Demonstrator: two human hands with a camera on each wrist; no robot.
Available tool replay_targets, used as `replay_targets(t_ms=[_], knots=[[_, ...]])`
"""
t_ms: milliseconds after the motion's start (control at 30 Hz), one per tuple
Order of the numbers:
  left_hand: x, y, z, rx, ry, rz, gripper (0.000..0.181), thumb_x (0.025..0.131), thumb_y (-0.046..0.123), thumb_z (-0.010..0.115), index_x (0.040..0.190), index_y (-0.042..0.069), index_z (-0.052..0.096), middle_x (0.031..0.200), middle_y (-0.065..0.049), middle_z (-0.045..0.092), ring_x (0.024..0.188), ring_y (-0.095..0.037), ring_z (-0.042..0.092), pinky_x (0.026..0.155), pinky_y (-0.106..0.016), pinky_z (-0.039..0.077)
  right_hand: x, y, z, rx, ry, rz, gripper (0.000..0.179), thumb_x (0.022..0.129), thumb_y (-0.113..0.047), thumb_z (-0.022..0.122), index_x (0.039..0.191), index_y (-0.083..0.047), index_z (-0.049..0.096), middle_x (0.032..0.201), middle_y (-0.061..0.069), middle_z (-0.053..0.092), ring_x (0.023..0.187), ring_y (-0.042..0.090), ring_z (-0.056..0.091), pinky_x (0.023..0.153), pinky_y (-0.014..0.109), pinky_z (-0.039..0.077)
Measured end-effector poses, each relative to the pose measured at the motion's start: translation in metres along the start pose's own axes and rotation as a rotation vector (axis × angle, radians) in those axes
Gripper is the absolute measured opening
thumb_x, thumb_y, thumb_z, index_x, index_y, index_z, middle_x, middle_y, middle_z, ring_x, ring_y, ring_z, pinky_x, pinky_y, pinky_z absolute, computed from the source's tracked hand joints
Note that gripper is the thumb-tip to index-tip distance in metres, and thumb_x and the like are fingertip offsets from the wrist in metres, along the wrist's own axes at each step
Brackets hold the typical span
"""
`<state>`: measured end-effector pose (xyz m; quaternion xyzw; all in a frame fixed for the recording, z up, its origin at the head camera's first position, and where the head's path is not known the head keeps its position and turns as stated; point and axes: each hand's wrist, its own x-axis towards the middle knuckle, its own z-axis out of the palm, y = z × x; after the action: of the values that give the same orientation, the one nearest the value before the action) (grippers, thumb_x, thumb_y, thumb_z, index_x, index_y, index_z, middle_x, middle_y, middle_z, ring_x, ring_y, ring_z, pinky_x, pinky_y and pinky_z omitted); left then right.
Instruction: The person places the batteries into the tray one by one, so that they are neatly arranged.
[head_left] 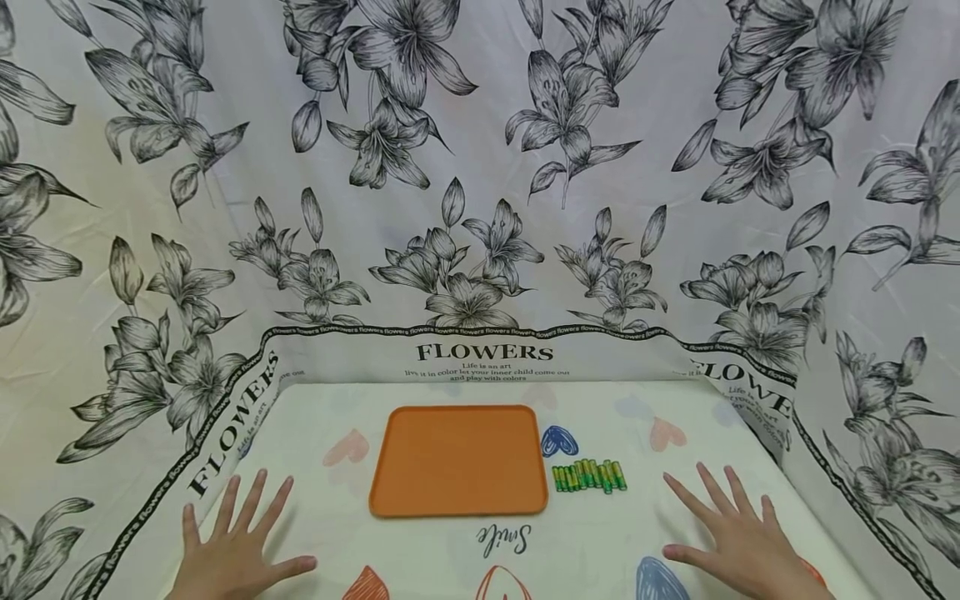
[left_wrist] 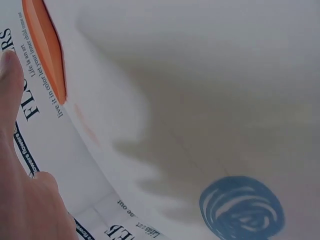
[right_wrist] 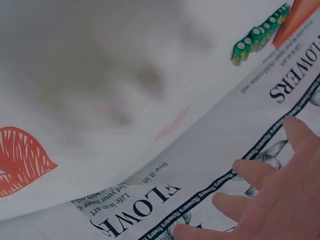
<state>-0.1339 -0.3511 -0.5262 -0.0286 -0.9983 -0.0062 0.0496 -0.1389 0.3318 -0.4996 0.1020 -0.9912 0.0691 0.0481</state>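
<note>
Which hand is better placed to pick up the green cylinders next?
Probably the right hand: it is empty and nearer the green cylinders, which lie on its side of the orange tray. The left hand, also empty, is beyond the tray's other side.

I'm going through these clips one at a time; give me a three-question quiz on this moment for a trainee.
1. On which side of the flat orange rectangular tray, as the person sees it, do the green-and-yellow cylinders lie?
A) left
B) right
C) on top of it

2. True or false: the person's left hand and right hand are both empty, with fingers spread.

3. Fill in: the large capital letters on the black-and-white floral cloth behind the tray read ____.

Key: 1. B; 2. True; 3. FLOWERS
</note>
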Motion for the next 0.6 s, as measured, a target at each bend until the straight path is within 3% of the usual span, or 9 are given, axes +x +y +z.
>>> replay_targets(t_ms=[133,233,333,433,600], knots=[[0.009,0.007,0.0,-0.076,-0.014,0.022,0.117,0.075,0.086,0.058,0.163,0.035,0.0,0.171,-0.016,0.0,0.151,-0.043,-0.025,0.101,-0.085,-0.015,0.006,0.0,-0.005,-0.006,-0.014,-0.02,0.091,0.074,-0.076,0.068,0.153,-0.039,0.041,0.159,0.02,0.038,0.141,0.057,0.03,0.09,0.081,0.036],[0.017,0.015,0.0,-0.126,-0.027,0.034,0.113,0.078,0.083,0.059,0.164,0.031,0.008,0.17,-0.017,0.007,0.153,-0.045,-0.017,0.105,-0.084,-0.013,0.014,-0.001,-0.006,0.043,-0.05,-0.02,0.096,0.069,-0.068,0.077,0.152,-0.032,0.045,0.157,0.022,0.04,0.138,0.057,0.037,0.081,0.068,0.05],[0.022,0.023,0.002,-0.167,-0.034,0.047,0.111,0.08,0.079,0.061,0.164,0.022,0.015,0.17,-0.018,0.009,0.154,-0.048,-0.007,0.109,-0.081,-0.007,0.023,-0.003,-0.005,0.148,-0.067,-0.001,0.093,0.07,-0.044,0.088,0.152,-0.023,0.046,0.152,0.025,0.045,0.129,0.052,0.051,0.075,0.059,0.055],[0.027,0.03,0.003,-0.217,-0.038,0.068,0.112,0.081,0.075,0.064,0.163,0.014,0.018,0.169,-0.02,0.011,0.153,-0.051,0.002,0.111,-0.08,0.0,0.032,-0.007,-0.003,0.289,-0.09,0.039,0.091,0.073,-0.019,0.089,0.152,-0.017,0.045,0.147,0.025,0.05,0.117,0.043,0.062,0.079,0.053,0.058],[0.045,0.051,0.001,-0.464,-0.125,0.155,0.112,0.086,0.057,0.071,0.161,0.0,0.01,0.166,-0.028,0.011,0.149,-0.059,0.005,0.108,-0.083,0.008,0.045,-0.007,0.004,0.52,-0.129,0.131,0.091,0.073,-0.009,0.089,0.152,-0.016,0.046,0.143,0.024,0.055,0.111,0.036,0.066,0.076,0.038,0.061]])
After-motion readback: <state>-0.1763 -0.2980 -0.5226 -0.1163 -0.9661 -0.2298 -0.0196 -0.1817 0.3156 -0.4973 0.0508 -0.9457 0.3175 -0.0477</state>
